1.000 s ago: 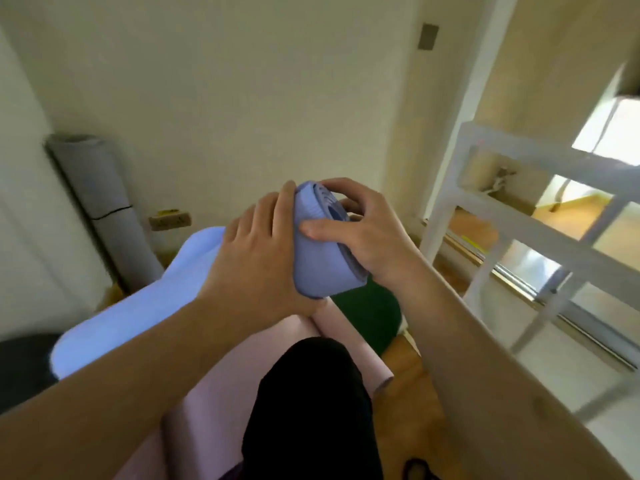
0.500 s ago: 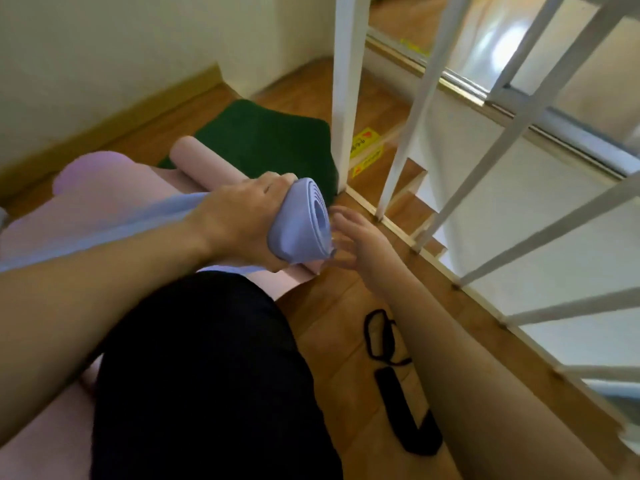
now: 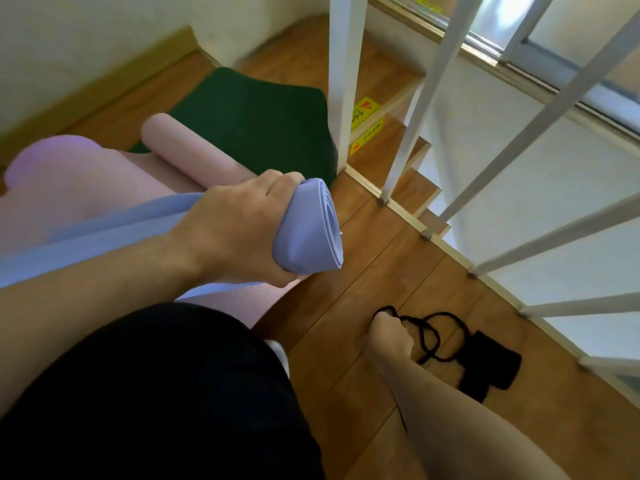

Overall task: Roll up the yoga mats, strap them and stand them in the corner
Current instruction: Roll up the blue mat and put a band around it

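Note:
My left hand (image 3: 239, 226) grips the rolled blue yoga mat (image 3: 308, 230) near its right end, holding it above the floor; the spiral end faces right. Down on the wooden floor my right hand (image 3: 389, 336) pinches one end of a black strap (image 3: 436, 336), whose loops and wide band lie to the right of the fingers. A pink yoga mat (image 3: 194, 152) lies under and behind the blue one, partly rolled at its far end.
A dark green mat (image 3: 256, 112) lies on the floor beyond the pink one. White railing posts (image 3: 343, 81) guard a stairwell on the right. A cream wall with a wooden skirting board runs along the left. My black-clad knee (image 3: 156, 393) fills the lower left.
My right hand left the end of the blue roll, dropped to the floor and took hold of the black strap. The camera tilted down from the wall to the floor.

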Demonstrator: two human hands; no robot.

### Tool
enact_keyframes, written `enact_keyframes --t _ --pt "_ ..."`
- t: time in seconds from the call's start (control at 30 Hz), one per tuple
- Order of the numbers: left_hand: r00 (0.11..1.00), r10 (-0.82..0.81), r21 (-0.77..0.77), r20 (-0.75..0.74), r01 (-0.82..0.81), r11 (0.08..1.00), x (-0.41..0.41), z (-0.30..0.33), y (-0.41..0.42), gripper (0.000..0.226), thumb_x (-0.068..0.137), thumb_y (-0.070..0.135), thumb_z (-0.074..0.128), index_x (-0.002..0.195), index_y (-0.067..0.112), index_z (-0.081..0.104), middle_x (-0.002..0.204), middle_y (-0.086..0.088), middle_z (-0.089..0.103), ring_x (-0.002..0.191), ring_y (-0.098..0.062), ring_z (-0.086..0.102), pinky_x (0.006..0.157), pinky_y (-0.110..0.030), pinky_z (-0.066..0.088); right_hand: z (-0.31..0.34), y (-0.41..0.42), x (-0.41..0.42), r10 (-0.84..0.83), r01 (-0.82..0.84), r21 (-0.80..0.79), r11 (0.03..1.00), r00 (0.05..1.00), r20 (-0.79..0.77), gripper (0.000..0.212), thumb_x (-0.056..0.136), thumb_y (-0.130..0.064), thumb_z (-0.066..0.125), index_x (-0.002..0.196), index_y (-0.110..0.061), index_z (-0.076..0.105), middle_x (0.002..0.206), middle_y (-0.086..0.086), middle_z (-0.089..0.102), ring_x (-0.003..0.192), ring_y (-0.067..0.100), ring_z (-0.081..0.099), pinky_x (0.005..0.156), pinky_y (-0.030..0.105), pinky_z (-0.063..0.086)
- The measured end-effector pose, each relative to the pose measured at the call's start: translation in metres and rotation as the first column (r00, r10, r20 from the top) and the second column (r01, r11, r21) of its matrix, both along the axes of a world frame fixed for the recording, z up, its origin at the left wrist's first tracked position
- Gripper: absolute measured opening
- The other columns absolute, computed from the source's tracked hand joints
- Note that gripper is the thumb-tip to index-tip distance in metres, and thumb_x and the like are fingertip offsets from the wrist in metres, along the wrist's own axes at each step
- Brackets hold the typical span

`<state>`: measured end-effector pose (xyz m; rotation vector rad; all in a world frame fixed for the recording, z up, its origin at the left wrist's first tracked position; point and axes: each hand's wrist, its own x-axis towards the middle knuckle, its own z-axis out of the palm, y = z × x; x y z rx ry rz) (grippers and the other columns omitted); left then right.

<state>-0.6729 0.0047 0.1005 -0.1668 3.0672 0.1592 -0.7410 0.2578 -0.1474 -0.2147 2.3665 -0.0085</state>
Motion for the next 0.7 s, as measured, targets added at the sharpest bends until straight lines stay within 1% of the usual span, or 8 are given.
enact_keyframes --t 0.1,0.23,0.3,0.4,0.47,0.53,0.63,0.7 --pt "0.999 0.041 -0.005 -0.028 -0.041 0.999 0.005 0.018 -0.003 0.113 0.059 0.075 0.077 0.149 0.019 0.038 0.131 -0.001 0.059 0.104 -0.025 0.066 0.072 -0.043 0.059 0.012 -0.013 -0.009 -0.279 0.284 -0.218 0.934 0.959 0.051 0.026 0.097 -0.011 0.056 0.122 -0.014 0.059 0.088 0.000 0.064 0.071 0.018 0.066 0.054 0.033 0.056" --pt "0.990 0.114 -0.028 -0.082 -0.117 0.993 0.020 0.057 -0.009 0.110 0.056 0.068 0.082 0.146 0.024 0.036 0.131 0.004 0.055 0.105 -0.024 0.065 0.073 -0.045 0.059 0.059 -0.039 -0.039 -0.561 0.690 -0.491 0.532 0.722 0.406 0.025 0.095 -0.007 0.063 0.120 -0.010 0.070 0.102 0.013 0.074 0.081 0.022 0.072 0.066 0.032 0.059" --pt "0.980 0.170 -0.002 -0.099 -0.171 0.985 0.034 0.084 -0.011 0.114 0.054 0.067 0.085 0.147 0.029 0.032 0.135 0.007 0.051 0.101 -0.021 0.061 0.074 -0.042 0.055 0.095 -0.050 -0.053 -0.573 0.809 -0.508 0.295 0.576 0.584 0.027 0.095 -0.007 0.069 0.122 -0.007 0.069 0.108 0.014 0.075 0.093 0.025 0.076 0.082 0.039 0.064" --pt "0.950 0.258 0.056 -0.175 -0.252 0.966 0.064 0.131 -0.014 0.118 0.051 0.065 0.089 0.149 0.037 0.030 0.141 0.013 0.048 0.108 -0.026 0.063 0.081 -0.047 0.055 0.173 -0.067 -0.056 -0.390 0.872 -0.489 0.010 0.454 0.801 0.026 0.099 -0.014 0.059 0.120 -0.003 0.070 0.105 0.017 0.076 0.096 0.032 0.075 0.087 0.048 0.063" --pt "0.921 0.313 0.097 -0.232 -0.298 0.950 0.090 0.164 -0.015 0.117 0.053 0.066 0.090 0.149 0.040 0.030 0.142 0.015 0.048 0.115 -0.023 0.062 0.085 -0.044 0.054 0.234 -0.082 -0.049 -0.214 0.843 -0.538 -0.010 0.524 0.824 0.029 0.101 -0.008 0.050 0.120 -0.004 0.072 0.105 0.021 0.076 0.093 0.036 0.074 0.083 0.053 0.063" --pt "0.882 0.367 0.165 -0.296 -0.331 0.929 0.123 0.197 -0.013 0.117 0.053 0.069 0.089 0.149 0.041 0.031 0.142 0.014 0.049 0.118 -0.021 0.061 0.089 -0.044 0.053 0.299 -0.099 -0.035 -0.065 0.737 -0.673 0.062 0.676 0.734 0.034 0.103 0.002 0.047 0.123 -0.007 0.074 0.107 0.021 0.077 0.087 0.034 0.074 0.076 0.052 0.064" --pt "0.782 0.444 0.250 -0.437 -0.368 0.895 0.185 0.243 -0.005 0.116 0.054 0.062 0.095 0.150 0.040 0.034 0.143 0.015 0.050 0.123 -0.015 0.058 0.096 -0.047 0.053 0.399 -0.127 0.010 0.189 0.441 -0.885 0.150 0.866 0.463 0.036 0.102 0.002 0.061 0.131 -0.017 0.070 0.112 0.016 0.078 0.082 0.034 0.073 0.068 0.051 0.063" --pt "0.673 0.517 0.313 -0.529 -0.411 0.856 0.232 0.273 0.007 0.114 0.054 0.057 0.098 0.148 0.042 0.036 0.140 0.020 0.053 0.122 -0.006 0.057 0.097 -0.037 0.051 0.466 -0.140 0.056 0.345 0.246 -0.959 0.141 0.896 0.280 0.031 0.101 -0.009 0.069 0.129 -0.021 0.070 0.111 0.012 0.079 0.083 0.033 0.075 0.061 0.048 0.064"
